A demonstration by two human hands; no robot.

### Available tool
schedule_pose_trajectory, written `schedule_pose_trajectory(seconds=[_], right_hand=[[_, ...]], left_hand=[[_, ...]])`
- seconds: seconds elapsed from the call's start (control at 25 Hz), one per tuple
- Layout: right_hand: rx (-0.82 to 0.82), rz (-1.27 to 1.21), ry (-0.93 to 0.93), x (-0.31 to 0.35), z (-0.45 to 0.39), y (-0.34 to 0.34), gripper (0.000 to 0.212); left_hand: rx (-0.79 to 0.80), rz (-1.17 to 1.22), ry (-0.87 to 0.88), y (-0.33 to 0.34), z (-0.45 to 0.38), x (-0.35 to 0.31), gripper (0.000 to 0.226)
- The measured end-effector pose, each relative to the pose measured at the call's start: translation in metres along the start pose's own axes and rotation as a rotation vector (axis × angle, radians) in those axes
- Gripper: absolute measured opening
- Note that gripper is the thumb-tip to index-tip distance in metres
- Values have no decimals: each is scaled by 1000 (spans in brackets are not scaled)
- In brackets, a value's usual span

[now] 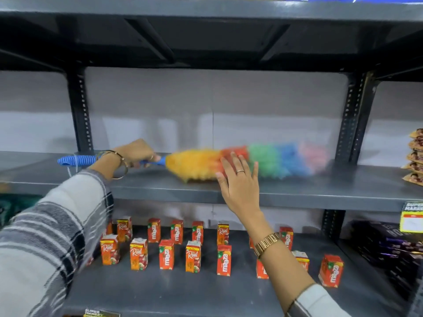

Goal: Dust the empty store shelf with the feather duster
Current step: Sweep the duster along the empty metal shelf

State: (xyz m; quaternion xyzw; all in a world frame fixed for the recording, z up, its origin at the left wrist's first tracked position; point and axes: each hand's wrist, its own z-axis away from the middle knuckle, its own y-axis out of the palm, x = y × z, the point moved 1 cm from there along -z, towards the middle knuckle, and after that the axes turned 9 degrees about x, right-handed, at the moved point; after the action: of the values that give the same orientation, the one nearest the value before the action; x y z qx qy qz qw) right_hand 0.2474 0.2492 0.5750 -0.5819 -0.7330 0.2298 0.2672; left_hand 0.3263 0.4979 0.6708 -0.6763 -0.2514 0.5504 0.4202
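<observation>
- Many juice cartons [166, 254] stand loose on the lower shelf [206, 291], nearest the person; the right forearm passes right above them, so a dropped elbow could, I judge, topple one
- The right hand [240, 186] is spread wide and holds nothing, its fingers in front of the duster's fluff at the front edge of the empty shelf [320, 191]; a fast stroke could catch them
- The left hand [137, 154] is closed round the blue handle of the feather duster [263, 160], whose rainbow head lies along the empty shelf, blurred in mid-sweep; the grip sits near the head, so the long free handle end could knock the upright [79, 106]
- Farthest right, stacked snack packets [415, 156] sit just past the duster's tip; an overlong sweep might push them off
</observation>
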Motion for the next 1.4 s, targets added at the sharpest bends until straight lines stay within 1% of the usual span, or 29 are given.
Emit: schedule_pose_trajectory(seconds=[0.04, 0.08, 0.12, 0.24, 0.28, 0.32, 0.36, 0.4, 0.44, 0.48, 0.52, 0.6, 0.64, 0.68, 0.76, 0.8, 0.84, 0.88, 0.96, 1.0, 1.04, 1.08, 1.16, 1.2, 1.24, 1.36, 1.4], right_hand=[[8, -14, -13, 6, 0, 3, 42], [25, -12, -30, 12, 1, 6, 43], [49, -22, -52, 21, 1, 10, 43], [99, -95, -114, 48, -3, 22, 44], [105, -120, -129, 56, -6, 25, 44], [104, -135, -142, 63, -9, 27, 44], [100, -147, -156, 69, -13, 29, 43], [98, -157, -165, 74, -16, 30, 43], [100, -172, -170, 80, -20, 31, 43], [107, -188, -181, 88, -24, 33, 43], [119, -196, -195, 96, -27, 35, 43], [160, -203, -210, 112, -34, 42, 45], [179, -212, -205, 119, -37, 45, 46], [194, -224, -192, 125, -40, 49, 47], [210, -224, -162, 130, -40, 56, 49], [211, -203, -159, 131, -40, 59, 50], [211, -179, -163, 132, -39, 61, 52], [215, -166, -166, 132, -38, 63, 53], [232, -168, -152, 133, -39, 64, 56], [235, -168, -145, 133, -39, 65, 56], [235, -166, -143, 134, -39, 65, 57], [237, -164, -141, 134, -39, 65, 57], [256, -164, -136, 133, -39, 66, 57], [264, -157, -139, 133, -38, 66, 58], [268, -151, -146, 133, -38, 65, 58], [280, -157, -160, 132, -37, 64, 56], [283, -155, -165, 131, -37, 64, 56]], left_hand=[[56, -71, -49, 0, 4, 13, 46], [54, -148, -85, -1, 4, 21, 49], [-9, -203, -109, -3, 3, 24, 49], [-373, -202, -114, -14, 4, 19, 28], [-421, -191, -101, -18, 7, 23, 27], [-382, -162, -83, -21, 11, 31, 32], [-305, -150, -72, -25, 16, 43, 38], [-224, -166, -97, -25, 23, 53, 40], [-178, -203, -159, -24, 30, 64, 36], [-198, -233, -222, -26, 35, 73, 32], [-276, -244, -268, -29, 36, 75, 31], [-506, -305, -288, -37, 38, 74, 30], [-564, -310, -268, -41, 40, 74, 29], [-542, -271, -240, -46, 43, 78, 27], [-351, -158, -186, -56, 55, 95, 26], [-273, -146, -200, -57, 63, 104, 30], [-250, -167, -236, -58, 69, 113, 32], [-296, -206, -286, -61, 71, 117, 30], [-520, -327, -390, -64, 69, 114, 26], [-622, -364, -412, -64, 68, 111, 26], [-669, -351, -421, -65, 69, 112, 26], [-652, -291, -427, -66, 73, 116, 25], [-487, -181, -427, -67, 83, 128, 25], [-415, -199, -444, -64, 88, 132, 26], [-412, -252, -481, -61, 89, 132, 25], [-623, -364, -527, -58, 85, 114, 28], [-653, -359, -524, -59, 86, 111, 29]])
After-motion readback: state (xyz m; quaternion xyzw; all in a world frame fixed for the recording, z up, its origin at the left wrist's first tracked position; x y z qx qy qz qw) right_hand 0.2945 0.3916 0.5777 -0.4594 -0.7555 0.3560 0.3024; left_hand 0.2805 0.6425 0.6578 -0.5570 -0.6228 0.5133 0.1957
